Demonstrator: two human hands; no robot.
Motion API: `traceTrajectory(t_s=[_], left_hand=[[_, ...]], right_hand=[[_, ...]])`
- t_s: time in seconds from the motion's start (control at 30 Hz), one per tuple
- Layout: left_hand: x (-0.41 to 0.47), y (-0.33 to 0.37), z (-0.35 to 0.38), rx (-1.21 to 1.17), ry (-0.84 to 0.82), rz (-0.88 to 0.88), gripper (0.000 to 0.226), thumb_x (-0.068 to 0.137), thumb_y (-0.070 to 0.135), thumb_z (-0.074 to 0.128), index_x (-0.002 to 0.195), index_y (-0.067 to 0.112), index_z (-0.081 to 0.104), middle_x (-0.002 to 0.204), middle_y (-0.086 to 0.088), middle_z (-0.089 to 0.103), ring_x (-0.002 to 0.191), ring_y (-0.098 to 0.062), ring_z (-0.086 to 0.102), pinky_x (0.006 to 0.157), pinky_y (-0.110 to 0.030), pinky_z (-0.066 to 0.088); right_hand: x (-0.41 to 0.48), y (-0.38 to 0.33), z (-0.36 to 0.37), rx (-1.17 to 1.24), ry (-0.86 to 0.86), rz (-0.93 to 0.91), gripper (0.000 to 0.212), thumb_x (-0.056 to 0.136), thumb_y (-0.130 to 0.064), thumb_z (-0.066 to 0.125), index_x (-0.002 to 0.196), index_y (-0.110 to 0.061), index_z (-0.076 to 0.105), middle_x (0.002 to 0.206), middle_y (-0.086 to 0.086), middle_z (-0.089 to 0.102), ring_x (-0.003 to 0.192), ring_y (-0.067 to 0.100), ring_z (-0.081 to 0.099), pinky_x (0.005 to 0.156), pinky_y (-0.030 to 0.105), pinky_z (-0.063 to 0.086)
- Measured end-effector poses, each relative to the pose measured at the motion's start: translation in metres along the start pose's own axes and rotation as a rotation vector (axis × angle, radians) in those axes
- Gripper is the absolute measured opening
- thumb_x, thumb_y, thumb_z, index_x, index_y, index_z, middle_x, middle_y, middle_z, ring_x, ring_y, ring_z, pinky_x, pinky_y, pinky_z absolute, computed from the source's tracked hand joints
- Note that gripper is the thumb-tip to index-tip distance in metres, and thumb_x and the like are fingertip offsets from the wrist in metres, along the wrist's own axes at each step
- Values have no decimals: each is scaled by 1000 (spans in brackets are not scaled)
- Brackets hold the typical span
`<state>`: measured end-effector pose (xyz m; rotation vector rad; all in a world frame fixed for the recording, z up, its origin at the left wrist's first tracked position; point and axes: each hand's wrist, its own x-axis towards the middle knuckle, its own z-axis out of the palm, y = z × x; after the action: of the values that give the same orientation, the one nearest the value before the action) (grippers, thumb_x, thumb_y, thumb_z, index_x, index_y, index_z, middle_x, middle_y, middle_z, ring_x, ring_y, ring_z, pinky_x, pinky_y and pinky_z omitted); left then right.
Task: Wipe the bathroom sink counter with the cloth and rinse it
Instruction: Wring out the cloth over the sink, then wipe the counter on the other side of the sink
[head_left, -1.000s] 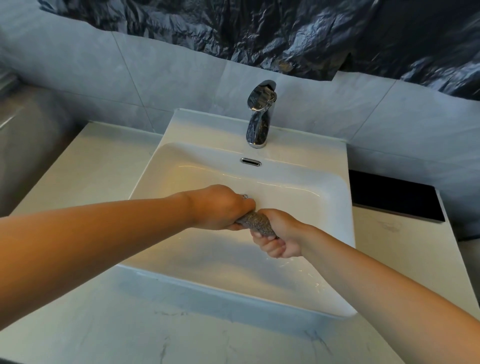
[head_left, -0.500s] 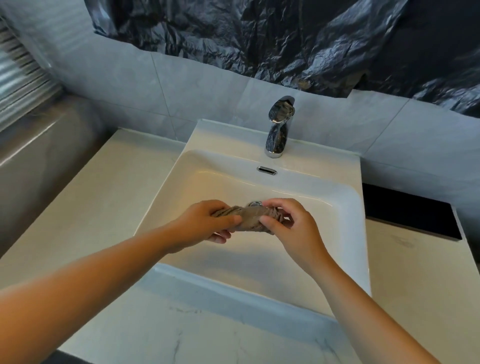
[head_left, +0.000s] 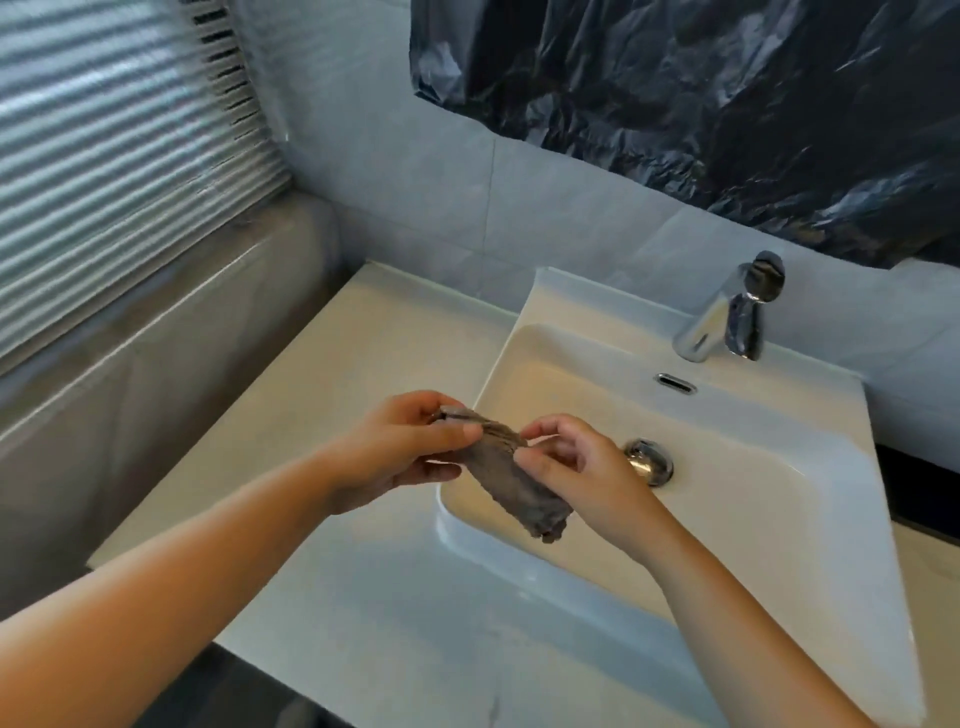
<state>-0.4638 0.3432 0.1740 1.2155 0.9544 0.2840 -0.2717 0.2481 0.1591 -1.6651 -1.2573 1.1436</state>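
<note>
A twisted grey-brown cloth (head_left: 511, 478) hangs over the left edge of the white sink (head_left: 753, 467). My left hand (head_left: 410, 447) pinches its upper end between thumb and fingers. My right hand (head_left: 576, 462) grips the cloth's middle from the right, and the loose lower end dangles below it. The pale counter (head_left: 374, 364) stretches to the left of the basin and along its front. No water runs from the chrome tap (head_left: 732, 317).
A chrome drain plug (head_left: 649, 460) sits in the basin, with an overflow slot (head_left: 675, 383) below the tap. A window blind (head_left: 104, 145) and ledge are at the left. Crumpled black plastic (head_left: 727, 104) covers the wall above the grey tiles.
The view has swung left. Both hands have carried the cloth from over the basin's middle to its left edge, and the tight wringing twist has loosened so one end hangs free.
</note>
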Motion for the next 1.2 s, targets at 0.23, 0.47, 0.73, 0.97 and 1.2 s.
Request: traceTrajectory(t_s=[0.23, 0.47, 0.73, 0.97, 1.2], left_hand=[[-38, -28, -103, 162, 191, 42, 50, 81, 53, 62, 92, 4, 67, 83, -18, 67, 75, -24, 64, 77, -40, 55], [-56, -42, -160, 431, 548, 299, 51, 85, 55, 53, 65, 9, 53, 60, -7, 52, 56, -21, 52, 59, -45, 50], [-37, -45, -214, 38, 85, -83, 36, 77, 24, 76, 104, 8, 60, 100, -10, 70, 87, -22, 70, 79, -38, 58], [-5, -42, -236, -19, 46, -59, 46, 78, -14, 64, 117, 8, 53, 111, -21, 65, 96, -31, 66, 83, -38, 57], [58, -41, -241, 66, 89, -123, 21, 83, 19, 71, 98, 4, 66, 83, -10, 66, 74, -19, 62, 67, -29, 51]], right_hand=[[24, -53, 117, -47, -180, 39, 38, 70, -11, 79, 94, -13, 51, 75, 14, 64, 53, 22, 57, 46, 33, 45], [42, -77, 200, 79, -109, 127, 24, 88, -38, 64, 96, -16, 62, 76, -4, 67, 65, 10, 62, 56, 22, 47], [82, -78, 212, 277, 149, 192, 46, 88, -41, 61, 98, 4, 56, 95, 28, 65, 85, 42, 63, 78, 51, 52], [128, -73, 179, 468, 186, 255, 28, 93, -28, 57, 106, -4, 65, 102, 16, 72, 95, 29, 69, 87, 42, 55], [180, -52, 160, 313, 48, 169, 23, 86, -32, 66, 103, -18, 65, 100, 3, 73, 95, 20, 69, 82, 38, 56]])
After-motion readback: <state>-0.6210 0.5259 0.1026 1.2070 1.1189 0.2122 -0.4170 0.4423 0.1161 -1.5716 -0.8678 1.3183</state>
